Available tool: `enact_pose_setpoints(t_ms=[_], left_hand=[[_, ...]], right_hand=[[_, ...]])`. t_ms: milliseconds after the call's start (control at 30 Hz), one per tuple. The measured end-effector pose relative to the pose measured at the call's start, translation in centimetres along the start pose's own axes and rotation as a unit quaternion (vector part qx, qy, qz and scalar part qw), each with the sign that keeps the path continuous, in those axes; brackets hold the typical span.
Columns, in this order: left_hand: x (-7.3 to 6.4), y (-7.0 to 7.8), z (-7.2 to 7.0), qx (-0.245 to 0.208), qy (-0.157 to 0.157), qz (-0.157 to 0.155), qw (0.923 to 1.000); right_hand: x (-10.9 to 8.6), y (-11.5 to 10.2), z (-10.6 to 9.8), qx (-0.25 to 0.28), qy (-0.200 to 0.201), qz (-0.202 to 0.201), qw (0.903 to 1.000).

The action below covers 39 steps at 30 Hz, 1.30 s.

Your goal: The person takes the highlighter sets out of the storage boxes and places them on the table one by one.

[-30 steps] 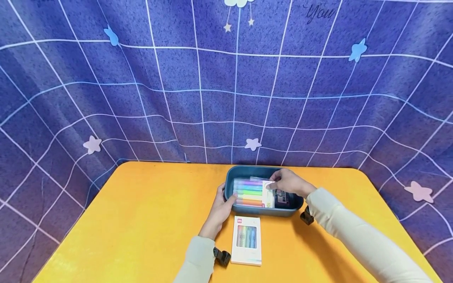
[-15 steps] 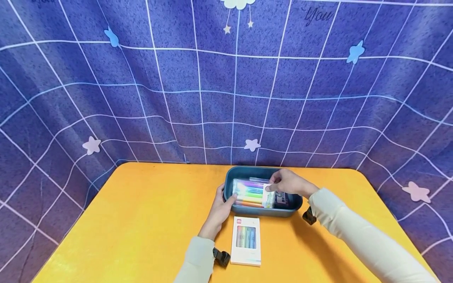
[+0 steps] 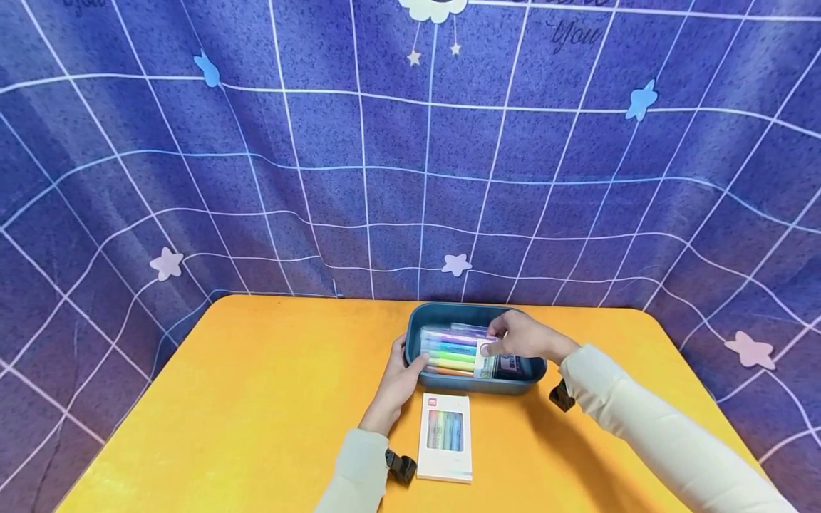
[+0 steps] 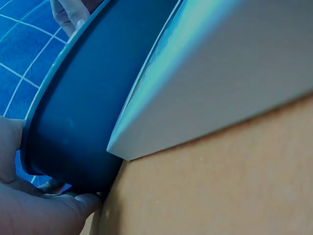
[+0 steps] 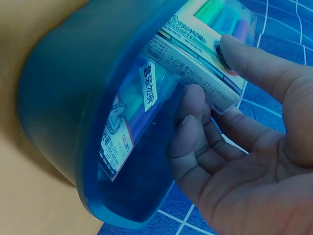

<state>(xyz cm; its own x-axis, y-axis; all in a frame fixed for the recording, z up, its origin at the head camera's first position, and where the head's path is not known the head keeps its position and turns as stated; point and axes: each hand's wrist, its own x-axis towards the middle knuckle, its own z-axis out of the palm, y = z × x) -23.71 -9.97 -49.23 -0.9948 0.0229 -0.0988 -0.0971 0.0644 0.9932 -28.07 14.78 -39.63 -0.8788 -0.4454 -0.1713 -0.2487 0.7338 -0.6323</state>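
The right hand [image 3: 527, 336] pinches one end of a clear pack of highlighters [image 3: 449, 355], thumb on its face and fingertips behind, a hold that seems meant to leave the rest of it unobstructed inside the dark bin [image 3: 474, 385]. Below those fingers lies a second pack [image 5: 116, 139]. The left hand [image 3: 395, 381] clamps the bin's end, thumb over the rim, fingers outside, probably to steady it. Nearer the person than the left fingertips, a white box [image 3: 445, 462] lies flat.

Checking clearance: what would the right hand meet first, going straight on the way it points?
First, the marker pack the right hand pinches; beyond it, probably the box wall, though depth is unclear.
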Motion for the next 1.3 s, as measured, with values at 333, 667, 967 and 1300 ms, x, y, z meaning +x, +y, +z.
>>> enact_pose_setpoints(t_ms=[333,667,967,1300], left_hand=[[-0.2,0.3,0.1,0.015,0.005,0.002,0.9999],[-0.2,0.4,0.0,0.010,0.003,0.001,0.9999],[-0.4,0.2,0.0,0.016,0.005,-0.004,0.9999],[-0.4,0.2,0.0,0.018,0.008,-0.003,0.9998]], right_hand=[[-0.3,-0.3,0.0,-0.045,0.001,-0.061,0.9971],[-1.0,-1.0,0.0,-0.066,-0.015,-0.049,0.9965],[-1.1,-0.7,0.4,-0.069,-0.021,-0.041,0.9966],[-1.3,-0.7,0.5,-0.077,-0.015,-0.051,0.9956]])
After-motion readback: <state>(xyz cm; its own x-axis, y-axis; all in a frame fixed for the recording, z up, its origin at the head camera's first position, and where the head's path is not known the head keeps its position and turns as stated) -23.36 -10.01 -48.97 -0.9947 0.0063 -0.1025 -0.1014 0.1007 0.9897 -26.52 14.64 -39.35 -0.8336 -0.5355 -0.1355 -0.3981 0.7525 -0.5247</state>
